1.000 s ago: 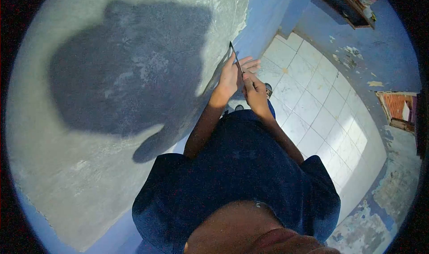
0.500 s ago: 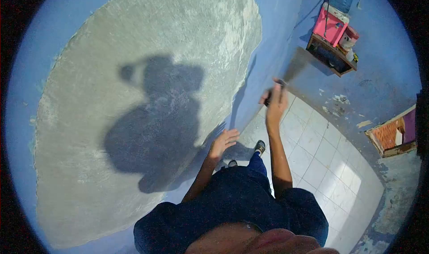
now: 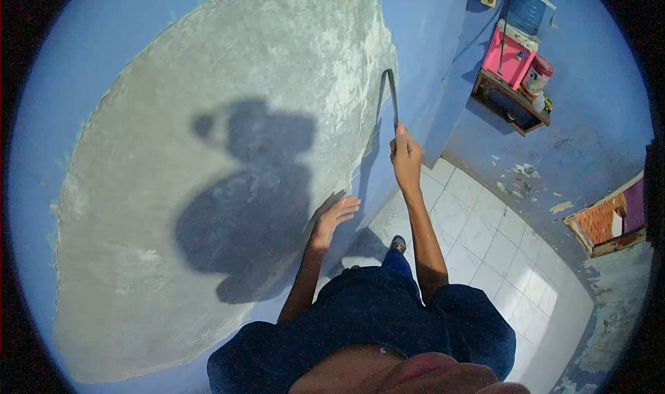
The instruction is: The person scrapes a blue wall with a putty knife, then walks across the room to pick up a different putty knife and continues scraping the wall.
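Note:
My right hand point(image 3: 406, 155) is wrapped round the handle of a scraper point(image 3: 394, 93), whose thin blade shows edge-on. The blade bends at its upper end, where it meets the wall near the right edge of a rough grey plaster patch point(image 3: 277, 61). Blue paint point(image 3: 422, 55) borders this patch. Lower down, my left hand point(image 3: 332, 221) holds nothing; its fingers are stretched out close to the wall, beside the patch's lower right edge. A dark shadow of my head and body falls across the plaster.
White floor tiles point(image 3: 478, 248) lie below, with my shoe point(image 3: 397, 243) near the wall. On the far blue wall hangs a small wooden shelf point(image 3: 509, 103) with a pink container point(image 3: 508, 56) and a tub point(image 3: 538, 74). A framed opening point(image 3: 609, 217) shows bricks farther right.
My right hand has moved up and left with the scraper, bringing its blade from the air onto the wall. My left hand has shifted slightly left.

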